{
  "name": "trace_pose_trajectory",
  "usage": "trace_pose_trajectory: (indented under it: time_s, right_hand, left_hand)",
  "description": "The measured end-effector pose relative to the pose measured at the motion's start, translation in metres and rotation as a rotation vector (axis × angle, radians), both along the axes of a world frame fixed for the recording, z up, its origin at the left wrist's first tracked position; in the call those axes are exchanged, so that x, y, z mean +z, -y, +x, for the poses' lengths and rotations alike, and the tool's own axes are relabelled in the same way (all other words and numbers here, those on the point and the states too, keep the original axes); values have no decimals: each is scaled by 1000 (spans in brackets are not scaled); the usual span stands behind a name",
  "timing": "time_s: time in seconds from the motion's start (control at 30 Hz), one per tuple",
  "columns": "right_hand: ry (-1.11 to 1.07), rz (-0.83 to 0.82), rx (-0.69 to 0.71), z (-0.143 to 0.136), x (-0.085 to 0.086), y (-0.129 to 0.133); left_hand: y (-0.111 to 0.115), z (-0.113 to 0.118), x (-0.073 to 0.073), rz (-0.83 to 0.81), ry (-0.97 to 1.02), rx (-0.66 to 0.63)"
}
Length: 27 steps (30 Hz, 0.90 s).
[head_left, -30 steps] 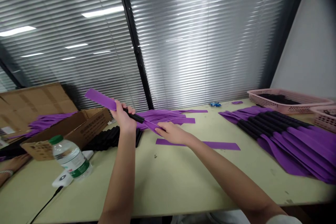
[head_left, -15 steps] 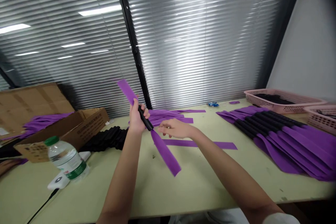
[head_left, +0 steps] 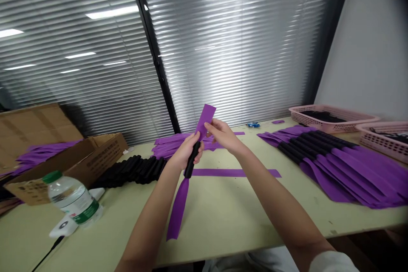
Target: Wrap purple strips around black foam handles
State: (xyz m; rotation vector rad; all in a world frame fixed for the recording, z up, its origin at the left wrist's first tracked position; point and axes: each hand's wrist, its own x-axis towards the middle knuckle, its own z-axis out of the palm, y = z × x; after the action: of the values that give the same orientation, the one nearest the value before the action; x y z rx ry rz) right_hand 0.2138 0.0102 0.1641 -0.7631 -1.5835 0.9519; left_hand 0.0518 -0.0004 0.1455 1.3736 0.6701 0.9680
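Observation:
My left hand (head_left: 188, 151) is closed around a black foam tube (head_left: 192, 160). A purple strap (head_left: 177, 212) runs through the tube; its lower end hangs down towards the table's front, and its upper end sticks up past my fingers. My right hand (head_left: 222, 133) pinches the edge of that upper part between thumb and fingers. Flat on the table below lies another purple strap (head_left: 229, 173). A heap of loose purple straps (head_left: 168, 146) is behind my left hand, and a pile of black foam tubes (head_left: 132, 171) is to its left.
On the right lie several purple straps with tubes on them (head_left: 344, 161), in a row. Pink baskets (head_left: 334, 126) stand behind them. To the left are an open cardboard box (head_left: 89, 157), a water bottle (head_left: 75, 199) and a white device with a cable (head_left: 63, 226). A small blue packet (head_left: 253, 125) lies at the back.
My left hand has moved right and turned the tube, so the strap's upper end now leans right. My right hand has risen from beside the tube's lower end and taken hold of the upper strap.

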Motion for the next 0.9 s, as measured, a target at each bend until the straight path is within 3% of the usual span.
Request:
trace_pose_trajectory:
  time_s: [0.37,0.9]
  right_hand:
    - [-226,-18,159,2,-4,-13]
    - [-322,-78,12,1,-3,-13]
  left_hand:
    - [7,12,-4,21,-65,-24]
    - [16,19,-2,49,-95,25]
